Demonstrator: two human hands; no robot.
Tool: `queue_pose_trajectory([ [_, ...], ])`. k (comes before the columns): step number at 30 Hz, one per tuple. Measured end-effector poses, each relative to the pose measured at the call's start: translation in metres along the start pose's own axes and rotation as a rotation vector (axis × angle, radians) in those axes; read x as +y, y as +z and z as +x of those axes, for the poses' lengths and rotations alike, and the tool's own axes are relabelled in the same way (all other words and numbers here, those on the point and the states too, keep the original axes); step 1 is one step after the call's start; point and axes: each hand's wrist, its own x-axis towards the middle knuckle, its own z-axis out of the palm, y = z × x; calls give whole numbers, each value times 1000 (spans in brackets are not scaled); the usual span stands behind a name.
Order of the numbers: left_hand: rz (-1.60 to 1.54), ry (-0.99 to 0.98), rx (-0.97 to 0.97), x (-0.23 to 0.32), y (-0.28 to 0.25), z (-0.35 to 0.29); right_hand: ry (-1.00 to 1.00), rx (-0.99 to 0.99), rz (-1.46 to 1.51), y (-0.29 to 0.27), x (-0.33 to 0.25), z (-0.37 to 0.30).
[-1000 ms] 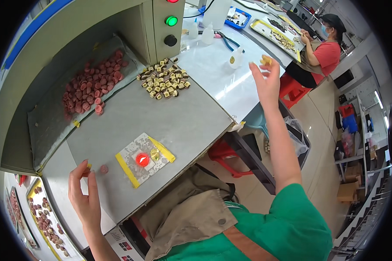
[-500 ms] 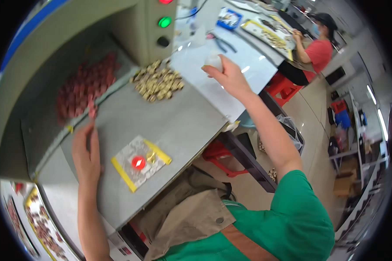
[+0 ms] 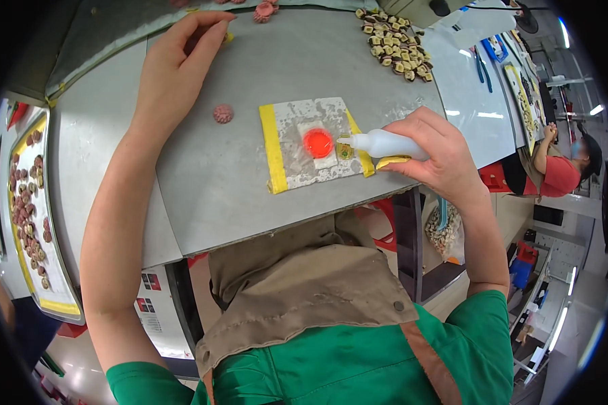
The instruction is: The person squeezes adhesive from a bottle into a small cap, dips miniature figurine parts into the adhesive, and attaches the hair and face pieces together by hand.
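In my right hand (image 3: 446, 152) is a white squeeze bottle (image 3: 392, 144), lying almost level, its narrow nozzle pointing left. The tip is over a small gold-coloured piece (image 3: 345, 150) beside a bright red disc (image 3: 318, 143). Both rest on a pale, stained mat (image 3: 297, 174) with yellow-taped edges. My left hand (image 3: 182, 57) is at the far left of the worktop, fingers bent and thumb apart, near some pink ridged pieces (image 3: 263, 11). Its fingertips are partly hidden. A single pink ridged piece (image 3: 223, 113) lies between that hand and the mat.
Cream-and-dark pieces (image 3: 400, 48) are heaped at the back right. Blue-handled pliers (image 3: 483, 69) lie on the white surface beyond. A yellow-edged tray (image 3: 30, 209) of brownish pieces is at far left. Another person (image 3: 561, 169) sits at right. The worktop's front edge (image 3: 270, 236) is near my apron.
My right hand has brought the bottle down from the back right to the mat. A pink piece now lies alone left of the mat. The head view has shifted and turned.
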Motion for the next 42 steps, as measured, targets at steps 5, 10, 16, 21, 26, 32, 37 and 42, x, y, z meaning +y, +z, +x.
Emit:
queue_pose_trajectory([
  [5,67,11,-22,1,-1,1,-107,-40,-110,-1,-7,8],
  [10,97,3,-32,5,2,1,-120,-46,-140,-3,-8,8],
  [16,113,35,-37,3,2,-1,-127,-39,-156,-1,-8,7],
  [21,166,-226,-275,29,-9,9,-131,-35,-159,-2,-7,9],
  [26,103,55,-12,8,6,7,-66,-23,-105,-6,2,4],
  [32,27,-7,18,19,13,7,166,213,359,1,38,-17],
  [37,38,-34,28,23,19,8,480,542,770,-26,99,-33],
  [42,42,-56,48,24,18,8,632,698,536,-44,168,-38],
])
